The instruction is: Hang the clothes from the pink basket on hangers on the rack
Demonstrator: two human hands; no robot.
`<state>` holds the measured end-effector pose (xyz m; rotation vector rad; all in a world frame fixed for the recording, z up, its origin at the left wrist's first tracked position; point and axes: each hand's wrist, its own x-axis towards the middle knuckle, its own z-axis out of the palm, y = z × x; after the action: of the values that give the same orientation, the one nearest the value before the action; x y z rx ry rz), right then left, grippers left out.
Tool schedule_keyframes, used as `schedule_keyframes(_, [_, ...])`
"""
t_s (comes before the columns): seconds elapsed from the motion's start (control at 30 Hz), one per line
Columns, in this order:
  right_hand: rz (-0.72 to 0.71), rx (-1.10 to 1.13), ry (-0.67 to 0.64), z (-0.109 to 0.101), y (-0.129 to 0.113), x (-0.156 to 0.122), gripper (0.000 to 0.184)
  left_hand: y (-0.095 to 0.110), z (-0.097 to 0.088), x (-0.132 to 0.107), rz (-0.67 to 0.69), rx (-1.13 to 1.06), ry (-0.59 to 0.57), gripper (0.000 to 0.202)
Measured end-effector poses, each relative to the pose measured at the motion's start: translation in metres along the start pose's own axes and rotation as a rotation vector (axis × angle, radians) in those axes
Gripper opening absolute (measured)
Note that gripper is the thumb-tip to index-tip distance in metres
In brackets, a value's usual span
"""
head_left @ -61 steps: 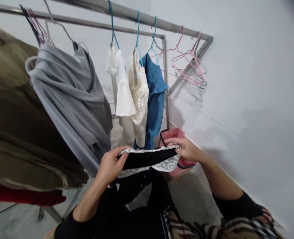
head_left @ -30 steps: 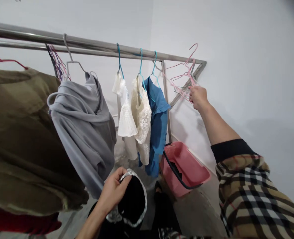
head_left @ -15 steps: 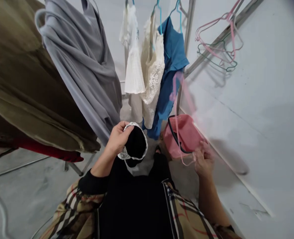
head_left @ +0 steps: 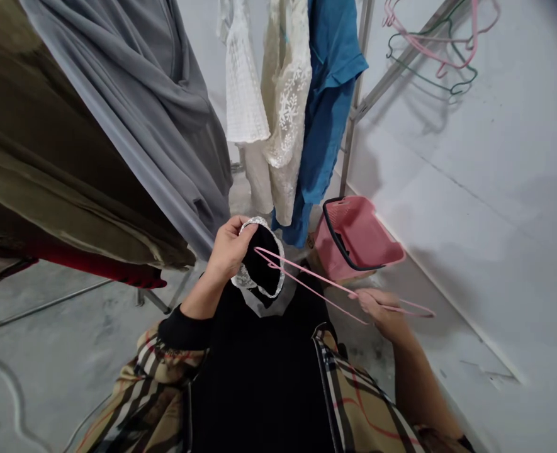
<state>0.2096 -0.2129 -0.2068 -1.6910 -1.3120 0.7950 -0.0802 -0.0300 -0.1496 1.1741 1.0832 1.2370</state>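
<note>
My left hand (head_left: 231, 248) pinches the edge of a black garment with white lacy trim (head_left: 282, 284), whose opening forms a loop facing up in front of my lap. A pink clothes hanger (head_left: 313, 275) is gripped in my right hand (head_left: 381, 309), at the right. One end of the hanger reaches left into the garment's opening. Its other end sticks out past my right hand. Most of the garment's lower part is hard to make out against my black clothing.
A pink basket (head_left: 328, 251) with a black handle stands on the floor by the wall. White, cream and blue clothes (head_left: 332, 107) hang ahead. A grey cloth (head_left: 165, 126) and brown cloth (head_left: 61, 157) hang at left. Pink and green hangers (head_left: 429, 50) are at upper right.
The pink hanger has swung from upright to lying sideways, and its end has come left into the garment's opening. My left hand keeps its hold. The view has tilted down a little.
</note>
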Motion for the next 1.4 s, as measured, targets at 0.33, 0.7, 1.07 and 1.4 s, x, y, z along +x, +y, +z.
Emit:
schedule_keyframes(0.33, [-0.028, -0.023, -0.085, 0.037, -0.037, 0.028, 0.03, -0.013, -0.001, -0.014, 0.262, 0.493, -0.047, 0.013])
schedule_keyframes(0.7, [0.029, 0.392, -0.116, 0.12, -0.02, 0.059, 0.05, -0.03, 0.029, -0.062, 0.565, 1.149, -0.423, 0.014])
schedule_keyframes(1.07, [-0.029, 0.425, 0.035, 0.07, -0.028, 0.072, 0.049, 0.01, 0.01, -0.028, 1.148, 1.279, -0.292, 0.01])
schedule_keyframes(1.4, [0.063, 0.526, 0.015, 0.055, -0.002, 0.067, 0.047, 0.048, -0.026, 0.03, 0.745, 1.224, -0.374, 0.052])
